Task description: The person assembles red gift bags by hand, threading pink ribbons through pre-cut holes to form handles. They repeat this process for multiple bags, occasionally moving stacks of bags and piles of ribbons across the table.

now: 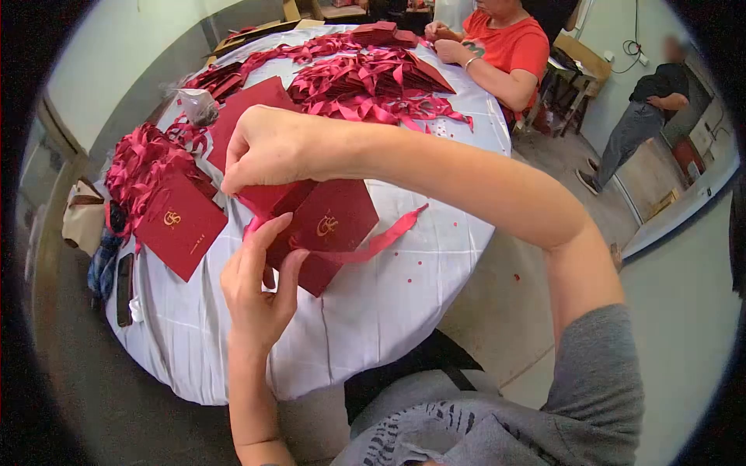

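Note:
A dark red paper gift bag [342,216] with a gold emblem stands tilted in front of me on the cloth. A red ribbon [381,242] trails from its side out to the right. My left hand [260,283] is at the bag's left edge, its thumb and forefinger bent against the bag and ribbon. Above the bag's top left, my right hand [268,147] is closed in a pinch, its back toward me; what sits between its fingertips is hidden. To the left, another red bag [183,223] with the same emblem lies flat beside a heap of ribboned bags [148,159].
The round table [388,311] wears a white cloth dotted with small red bits. A large pile of ribboned bags [365,81] covers its far part. A phone [124,289] lies at the left edge. A person in a red shirt [509,46] works across; another person [653,109] stands at the right.

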Demonstrator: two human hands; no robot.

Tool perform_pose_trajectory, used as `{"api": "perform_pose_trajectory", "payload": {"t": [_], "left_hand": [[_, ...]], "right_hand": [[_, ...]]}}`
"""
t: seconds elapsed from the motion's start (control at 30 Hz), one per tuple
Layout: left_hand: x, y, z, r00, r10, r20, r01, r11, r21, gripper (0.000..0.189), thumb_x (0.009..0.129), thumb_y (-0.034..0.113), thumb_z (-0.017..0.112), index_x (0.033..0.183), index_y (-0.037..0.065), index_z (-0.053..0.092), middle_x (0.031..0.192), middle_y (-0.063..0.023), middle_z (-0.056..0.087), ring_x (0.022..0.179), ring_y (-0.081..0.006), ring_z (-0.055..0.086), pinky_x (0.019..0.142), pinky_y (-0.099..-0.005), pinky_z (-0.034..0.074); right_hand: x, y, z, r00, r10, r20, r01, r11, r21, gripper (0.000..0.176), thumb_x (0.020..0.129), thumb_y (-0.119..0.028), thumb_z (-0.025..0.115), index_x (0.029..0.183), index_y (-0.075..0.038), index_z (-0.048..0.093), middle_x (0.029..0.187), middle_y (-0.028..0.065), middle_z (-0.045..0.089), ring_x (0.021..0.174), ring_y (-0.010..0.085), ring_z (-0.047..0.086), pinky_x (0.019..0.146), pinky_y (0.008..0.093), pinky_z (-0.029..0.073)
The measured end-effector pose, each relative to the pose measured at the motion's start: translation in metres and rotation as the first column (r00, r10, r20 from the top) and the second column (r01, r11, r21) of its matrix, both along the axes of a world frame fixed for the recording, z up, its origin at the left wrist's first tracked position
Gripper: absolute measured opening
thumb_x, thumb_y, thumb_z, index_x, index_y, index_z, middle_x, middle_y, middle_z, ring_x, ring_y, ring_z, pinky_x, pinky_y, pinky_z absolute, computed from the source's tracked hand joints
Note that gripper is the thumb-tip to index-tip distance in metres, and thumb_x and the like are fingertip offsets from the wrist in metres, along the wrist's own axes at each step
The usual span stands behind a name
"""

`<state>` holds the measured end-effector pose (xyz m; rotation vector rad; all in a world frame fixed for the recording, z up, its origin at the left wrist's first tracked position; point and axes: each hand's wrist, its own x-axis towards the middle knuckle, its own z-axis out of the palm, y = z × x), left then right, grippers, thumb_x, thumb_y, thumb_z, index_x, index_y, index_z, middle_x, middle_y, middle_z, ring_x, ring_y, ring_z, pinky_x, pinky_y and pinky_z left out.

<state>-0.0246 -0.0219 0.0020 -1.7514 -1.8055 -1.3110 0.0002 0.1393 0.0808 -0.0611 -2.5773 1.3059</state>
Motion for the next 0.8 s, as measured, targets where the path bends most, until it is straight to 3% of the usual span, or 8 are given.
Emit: {"api": "perform_pose_trajectory", "payload": {"t": [0.07, 0.2, 0.33, 0.4, 0.6, 0.67, 0.73, 0.8], "left_hand": [[-0.002, 0.002, -0.004, 1.0, -0.003, 0.008, 0.003, 0.999, 0.035, 0.029, 0.073, -0.003, 0.067, 0.101, -0.001, 0.058, 0.088, -0.0084, 0.066, 0.053, -0.0133, 0.053, 0.043, -0.0239, 0.037], [0.001, 0.001, -0.005, 1.0, 0.026, 0.015, -0.026, 0.999, 0.038, 0.028, 0.072, -0.002, 0.069, 0.098, 0.0, 0.06, 0.085, -0.007, 0.067, 0.05, -0.011, 0.051, 0.041, -0.023, 0.034], [0.002, -0.001, -0.004, 0.995, -0.001, 0.101, -0.005, 0.998, 0.056, 0.025, 0.073, -0.003, 0.067, 0.097, 0.0, 0.06, 0.084, -0.0068, 0.067, 0.049, -0.01, 0.05, 0.04, -0.0228, 0.033], [0.001, 0.001, -0.006, 0.996, 0.019, 0.087, -0.026, 0.996, 0.082, 0.025, 0.073, -0.004, 0.067, 0.096, 0.0, 0.06, 0.084, -0.0071, 0.067, 0.049, -0.0093, 0.049, 0.04, -0.0224, 0.033], [0.003, 0.001, -0.004, 0.984, 0.064, 0.166, -0.067, 0.998, 0.011, 0.034, 0.074, -0.008, 0.063, 0.107, 0.0, 0.06, 0.081, -0.0091, 0.065, 0.049, -0.0104, 0.05, 0.041, -0.0228, 0.035], [0.002, 0.001, -0.003, 0.994, -0.009, 0.105, 0.006, 0.999, 0.033, 0.038, 0.074, -0.009, 0.061, 0.111, 0.001, 0.059, 0.08, -0.0103, 0.064, 0.049, -0.0122, 0.05, 0.042, -0.0237, 0.037], [0.001, 0.003, -0.004, 0.998, -0.011, 0.066, 0.007, 0.998, 0.058, 0.037, 0.074, -0.009, 0.061, 0.11, 0.001, 0.06, 0.08, -0.0111, 0.063, 0.049, -0.0137, 0.051, 0.043, -0.0246, 0.039], [-0.001, 0.003, -0.006, 0.996, -0.028, 0.09, 0.022, 0.997, 0.068, 0.034, 0.074, -0.008, 0.061, 0.107, 0.001, 0.06, 0.078, -0.01, 0.063, 0.049, -0.014, 0.051, 0.043, -0.0252, 0.039]], "right_hand": [[-0.004, -0.003, -0.001, 1.0, -0.024, -0.008, 0.024, 0.999, -0.022, 0.019, 0.061, -0.016, 0.069, 0.065, 0.002, 0.067, 0.061, 0.0134, 0.064, 0.058, 0.0185, 0.06, 0.058, 0.032, 0.048], [-0.012, -0.008, 0.003, 0.989, -0.049, -0.14, 0.037, 0.996, -0.086, 0.017, 0.071, -0.013, 0.065, 0.069, 0.003, 0.066, 0.059, 0.0039, 0.058, 0.058, 0.0092, 0.052, 0.055, 0.0261, 0.042], [-0.018, -0.012, 0.001, 0.984, -0.001, -0.177, -0.003, 1.0, -0.023, 0.018, 0.071, -0.014, 0.064, 0.071, 0.004, 0.067, 0.061, 0.0056, 0.06, 0.06, 0.0091, 0.053, 0.057, 0.0256, 0.044], [-0.022, -0.013, -0.003, 0.961, -0.059, -0.269, 0.02, 0.99, -0.142, 0.019, 0.06, -0.017, 0.064, 0.059, 0.003, 0.065, 0.055, 0.0152, 0.061, 0.057, 0.0188, 0.062, 0.06, 0.0319, 0.05], [-0.029, -0.013, -0.008, 0.963, -0.096, -0.252, 0.054, 0.984, -0.17, 0.02, 0.062, -0.017, 0.065, 0.062, 0.003, 0.067, 0.055, 0.0151, 0.06, 0.057, 0.018, 0.062, 0.057, 0.0311, 0.049], [-0.031, -0.013, -0.008, 0.955, -0.098, -0.279, 0.049, 0.982, -0.18, 0.02, 0.063, -0.017, 0.066, 0.062, 0.003, 0.067, 0.056, 0.0147, 0.061, 0.057, 0.0176, 0.061, 0.057, 0.0309, 0.049], [-0.026, -0.014, -0.001, 0.983, -0.08, -0.168, 0.05, 0.984, -0.174, 0.017, 0.074, -0.014, 0.065, 0.075, 0.003, 0.068, 0.066, 0.0055, 0.063, 0.064, 0.0088, 0.056, 0.062, 0.0247, 0.045], [-0.027, -0.014, -0.001, 0.983, -0.071, -0.17, 0.043, 0.986, -0.16, 0.018, 0.075, -0.015, 0.064, 0.075, 0.002, 0.068, 0.065, 0.0033, 0.062, 0.064, 0.0068, 0.053, 0.06, 0.0245, 0.044]]}}
